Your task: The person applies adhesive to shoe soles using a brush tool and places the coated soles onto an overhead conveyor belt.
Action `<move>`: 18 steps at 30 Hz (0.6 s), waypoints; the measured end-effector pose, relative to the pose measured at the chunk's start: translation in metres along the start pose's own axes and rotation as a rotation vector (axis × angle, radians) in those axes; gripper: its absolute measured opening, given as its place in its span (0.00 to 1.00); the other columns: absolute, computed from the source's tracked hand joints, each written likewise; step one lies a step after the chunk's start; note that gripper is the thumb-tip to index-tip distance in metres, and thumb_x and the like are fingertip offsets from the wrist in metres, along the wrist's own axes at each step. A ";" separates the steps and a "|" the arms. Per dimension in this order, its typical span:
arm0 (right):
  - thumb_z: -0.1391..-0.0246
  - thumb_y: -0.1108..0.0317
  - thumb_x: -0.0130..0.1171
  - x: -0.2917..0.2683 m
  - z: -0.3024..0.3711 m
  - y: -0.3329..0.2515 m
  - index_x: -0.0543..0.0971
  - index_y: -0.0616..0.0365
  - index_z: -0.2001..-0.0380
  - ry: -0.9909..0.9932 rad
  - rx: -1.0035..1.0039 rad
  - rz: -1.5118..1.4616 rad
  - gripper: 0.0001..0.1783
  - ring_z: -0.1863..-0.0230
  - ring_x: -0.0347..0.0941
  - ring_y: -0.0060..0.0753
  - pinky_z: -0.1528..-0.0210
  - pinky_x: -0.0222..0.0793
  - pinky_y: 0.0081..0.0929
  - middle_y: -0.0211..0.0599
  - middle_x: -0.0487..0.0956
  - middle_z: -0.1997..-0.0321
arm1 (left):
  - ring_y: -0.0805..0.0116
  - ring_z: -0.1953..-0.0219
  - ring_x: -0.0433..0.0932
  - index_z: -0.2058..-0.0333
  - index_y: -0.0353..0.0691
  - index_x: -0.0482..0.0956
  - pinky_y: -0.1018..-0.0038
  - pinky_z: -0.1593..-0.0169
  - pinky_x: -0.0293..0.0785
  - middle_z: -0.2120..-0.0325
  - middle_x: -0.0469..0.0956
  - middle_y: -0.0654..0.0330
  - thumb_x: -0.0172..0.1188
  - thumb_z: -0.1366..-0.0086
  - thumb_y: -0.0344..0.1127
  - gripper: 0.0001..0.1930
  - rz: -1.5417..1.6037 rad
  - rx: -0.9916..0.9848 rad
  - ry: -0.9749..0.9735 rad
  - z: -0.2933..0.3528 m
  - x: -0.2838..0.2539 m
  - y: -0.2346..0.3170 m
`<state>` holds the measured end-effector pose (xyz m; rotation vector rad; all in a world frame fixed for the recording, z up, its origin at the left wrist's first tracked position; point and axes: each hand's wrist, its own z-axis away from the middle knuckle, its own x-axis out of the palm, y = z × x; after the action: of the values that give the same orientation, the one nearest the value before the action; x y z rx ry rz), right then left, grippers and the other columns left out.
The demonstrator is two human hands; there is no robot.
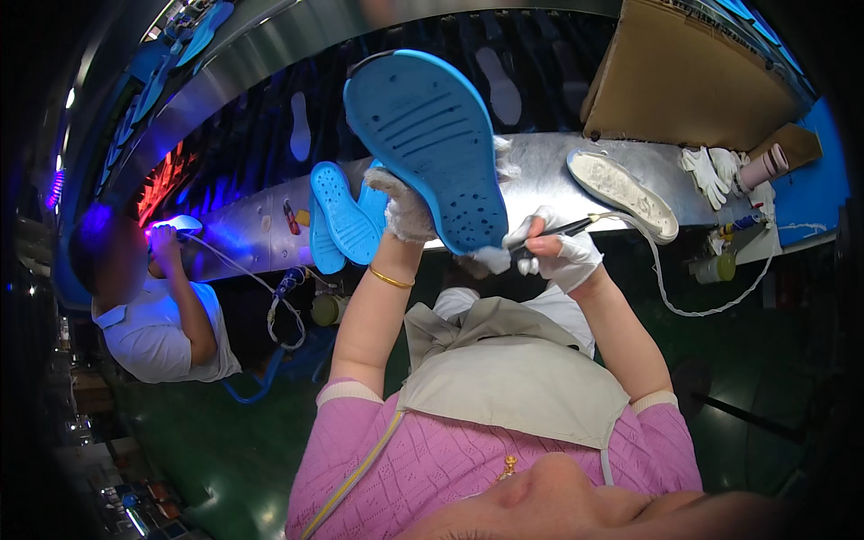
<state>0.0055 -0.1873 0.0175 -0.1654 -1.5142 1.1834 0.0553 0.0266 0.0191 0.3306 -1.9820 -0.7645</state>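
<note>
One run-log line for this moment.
left hand: holds blue sole | right hand: holds brush, tip by sole's lower end, contact unclear | bench: white sole, gloves, more blue soles

Sole [423,135] — left of the brush [576,225]

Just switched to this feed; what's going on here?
The person's gloved left hand holds up a large blue sole. The right hand grips a dark-handled brush, its pale tip by the sole's lower end; whether they touch is unclear. On the metal bench, a white sole lies to the right, more blue soles to the left. A co-worker sits far left.
</note>
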 end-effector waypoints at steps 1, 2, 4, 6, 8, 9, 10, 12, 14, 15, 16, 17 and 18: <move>0.58 0.75 0.63 0.001 0.002 0.000 0.73 0.59 0.73 0.053 -0.105 0.085 0.09 0.73 0.75 0.29 0.68 0.71 0.24 0.43 0.78 0.70 | 0.51 0.53 0.76 0.42 0.37 0.61 0.58 0.55 0.77 0.51 0.70 0.42 0.43 0.65 0.84 0.61 -0.115 0.002 0.070 0.000 0.004 0.001; 0.58 0.75 0.63 0.005 0.004 -0.001 0.74 0.60 0.74 0.106 -0.210 0.172 0.08 0.73 0.75 0.27 0.66 0.71 0.23 0.38 0.78 0.72 | 0.51 0.53 0.76 0.42 0.37 0.61 0.58 0.55 0.77 0.51 0.70 0.42 0.43 0.65 0.84 0.61 -0.113 0.004 0.071 -0.002 0.004 0.003; 0.59 0.81 0.60 0.009 0.009 -0.006 0.75 0.60 0.73 0.167 -0.277 0.512 0.08 0.69 0.75 0.28 0.63 0.72 0.25 0.38 0.78 0.70 | 0.59 0.49 0.73 0.43 0.34 0.62 0.64 0.51 0.76 0.50 0.71 0.49 0.49 0.61 0.78 0.56 -0.272 -0.098 -0.003 -0.005 0.003 0.007; 0.62 0.83 0.59 0.008 0.001 -0.002 0.75 0.60 0.75 -0.041 -0.589 0.754 0.08 0.69 0.75 0.30 0.63 0.73 0.26 0.41 0.78 0.67 | 0.63 0.53 0.75 0.45 0.35 0.65 0.68 0.52 0.76 0.52 0.73 0.52 0.53 0.57 0.74 0.51 -0.237 -0.087 -0.012 -0.007 -0.002 0.006; 0.65 0.84 0.60 0.012 0.000 -0.003 0.75 0.61 0.77 -0.083 -0.564 0.945 0.09 0.69 0.75 0.28 0.64 0.73 0.23 0.42 0.78 0.66 | 0.67 0.57 0.76 0.48 0.36 0.67 0.70 0.54 0.76 0.56 0.74 0.55 0.57 0.54 0.71 0.46 -0.382 -0.239 0.123 -0.004 -0.017 0.007; 0.64 0.84 0.60 0.012 0.000 -0.007 0.75 0.61 0.77 -0.046 -0.330 0.854 0.09 0.69 0.75 0.27 0.64 0.73 0.22 0.40 0.78 0.67 | 0.70 0.60 0.75 0.51 0.37 0.69 0.72 0.56 0.75 0.59 0.75 0.58 0.58 0.52 0.70 0.42 -0.456 -0.307 0.154 -0.009 -0.009 0.012; 0.63 0.84 0.61 0.011 0.000 -0.010 0.75 0.61 0.77 -0.007 -0.099 0.759 0.08 0.69 0.75 0.26 0.63 0.73 0.22 0.39 0.78 0.69 | 0.70 0.60 0.75 0.51 0.37 0.69 0.72 0.56 0.75 0.59 0.75 0.58 0.58 0.52 0.70 0.42 -0.447 -0.294 0.155 -0.011 -0.007 0.013; 0.61 0.80 0.64 0.011 0.000 -0.022 0.76 0.59 0.77 -0.069 0.077 0.588 0.08 0.70 0.76 0.27 0.63 0.74 0.22 0.38 0.78 0.73 | 0.70 0.60 0.75 0.51 0.37 0.70 0.72 0.56 0.75 0.60 0.75 0.59 0.57 0.50 0.68 0.40 -0.491 -0.440 0.111 -0.015 -0.003 0.015; 0.60 0.78 0.65 0.008 0.002 -0.020 0.76 0.59 0.75 -0.184 -0.131 0.441 0.08 0.68 0.76 0.28 0.62 0.74 0.23 0.39 0.78 0.71 | 0.71 0.63 0.75 0.53 0.37 0.71 0.72 0.58 0.76 0.63 0.76 0.58 0.57 0.47 0.67 0.37 -0.476 -0.467 0.127 -0.022 0.011 0.015; 0.58 0.77 0.64 0.007 0.000 -0.015 0.75 0.61 0.74 -0.166 -0.253 0.483 0.08 0.67 0.75 0.28 0.62 0.73 0.23 0.40 0.77 0.68 | 0.71 0.64 0.76 0.53 0.36 0.71 0.72 0.59 0.76 0.64 0.76 0.58 0.56 0.47 0.67 0.37 -0.488 -0.479 0.184 -0.026 0.017 0.013; 0.58 0.79 0.62 0.006 0.001 -0.017 0.75 0.60 0.73 -0.150 -0.291 0.574 0.07 0.67 0.74 0.27 0.62 0.73 0.23 0.40 0.77 0.67 | 0.71 0.66 0.76 0.54 0.36 0.72 0.72 0.60 0.76 0.65 0.76 0.57 0.56 0.46 0.67 0.37 -0.499 -0.493 0.241 -0.029 0.023 0.014; 0.58 0.80 0.61 0.008 0.001 -0.018 0.75 0.59 0.73 -0.091 -0.273 0.709 0.07 0.68 0.74 0.27 0.63 0.72 0.23 0.39 0.76 0.68 | 0.72 0.69 0.76 0.53 0.35 0.72 0.73 0.63 0.76 0.66 0.76 0.57 0.55 0.46 0.68 0.38 -0.495 -0.609 0.312 -0.032 0.030 0.018; 0.58 0.81 0.60 0.017 0.001 -0.017 0.75 0.59 0.74 -0.031 -0.257 0.841 0.08 0.69 0.73 0.26 0.64 0.72 0.23 0.38 0.76 0.70 | 0.72 0.69 0.76 0.53 0.35 0.72 0.73 0.63 0.76 0.66 0.76 0.57 0.55 0.46 0.68 0.38 -0.493 -0.608 0.315 -0.032 0.025 0.019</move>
<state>0.0070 -0.1844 0.0417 -1.0380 -1.6690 1.6229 0.0709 0.0160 0.0597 0.5384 -1.2992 -1.4794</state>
